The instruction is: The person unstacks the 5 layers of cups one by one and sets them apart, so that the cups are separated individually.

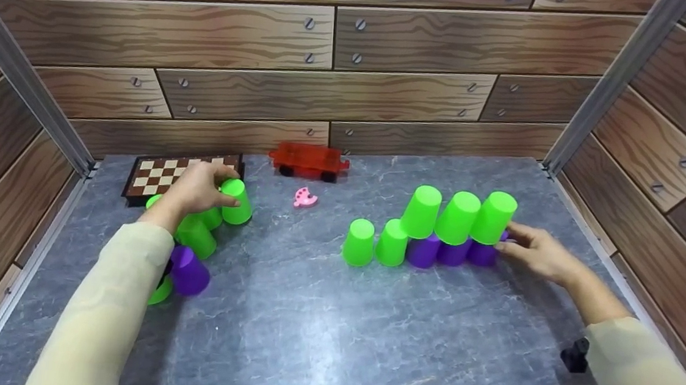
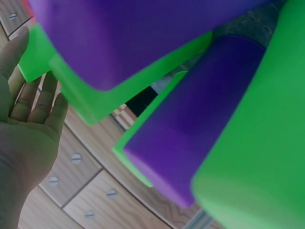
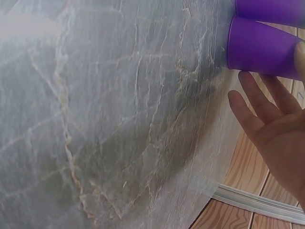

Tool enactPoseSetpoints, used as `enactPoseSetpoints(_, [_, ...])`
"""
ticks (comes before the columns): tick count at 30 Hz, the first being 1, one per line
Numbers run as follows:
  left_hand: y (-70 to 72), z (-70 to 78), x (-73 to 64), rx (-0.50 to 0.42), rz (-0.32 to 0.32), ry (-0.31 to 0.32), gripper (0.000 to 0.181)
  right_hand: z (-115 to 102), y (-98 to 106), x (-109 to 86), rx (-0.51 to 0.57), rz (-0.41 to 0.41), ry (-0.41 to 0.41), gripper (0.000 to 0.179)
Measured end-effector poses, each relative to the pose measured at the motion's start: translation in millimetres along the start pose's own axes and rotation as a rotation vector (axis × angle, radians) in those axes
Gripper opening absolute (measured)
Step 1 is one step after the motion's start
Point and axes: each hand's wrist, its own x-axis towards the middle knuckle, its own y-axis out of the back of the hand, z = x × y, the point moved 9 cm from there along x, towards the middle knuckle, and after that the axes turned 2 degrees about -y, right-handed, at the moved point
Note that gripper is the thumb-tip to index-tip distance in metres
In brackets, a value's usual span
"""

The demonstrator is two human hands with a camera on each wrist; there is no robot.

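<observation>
- Green cup (image 1: 237,202), upside down toward the bench's (image 1: 307,336) back-left corner, pinched between thumb and fingers of the left hand (image 1: 196,187).
- Purple cup (image 1: 483,255), nearest the bench's right edge, beneath an upper green cup (image 1: 494,218); right hand (image 1: 537,254) at its side, fingers spread.
- Checkered board (image 1: 160,175) at the back-left corner; red wagon (image 1: 309,160) and pink piece (image 1: 304,198) near the back edge.
</observation>
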Motion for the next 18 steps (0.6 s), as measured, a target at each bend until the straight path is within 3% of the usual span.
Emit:
enactPoseSetpoints(5, [-4.1,-8.8,0.4,0.001,-0.011,0.029,0.056,-1,0,0.6,-0.004,0.0,0.003,0.057])
enactPoseSetpoints(18, [-5.2,-12.8,-0.3,0.024,-0.015,0.03,0.057,-3,0,0.4,0.013,0.003,0.013,0.056])
